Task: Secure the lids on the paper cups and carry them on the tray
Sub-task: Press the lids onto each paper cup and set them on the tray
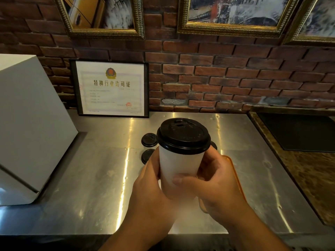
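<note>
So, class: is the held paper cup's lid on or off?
On. The black lid covers the rim of the white paper cup, held by left hand and right hand.

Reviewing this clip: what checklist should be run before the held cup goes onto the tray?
1. Lid sits level on the paper cup: ok, as far as visible.
2. Left hand and right hand both grip the cup's wall: ok.
3. Cup roughly upright: ok.
4. Free spot on the tray: cannot tell, only its orange edge shows beside the right hand.
5. Other black lids behind pressed onto cups: cannot tell.
</note>
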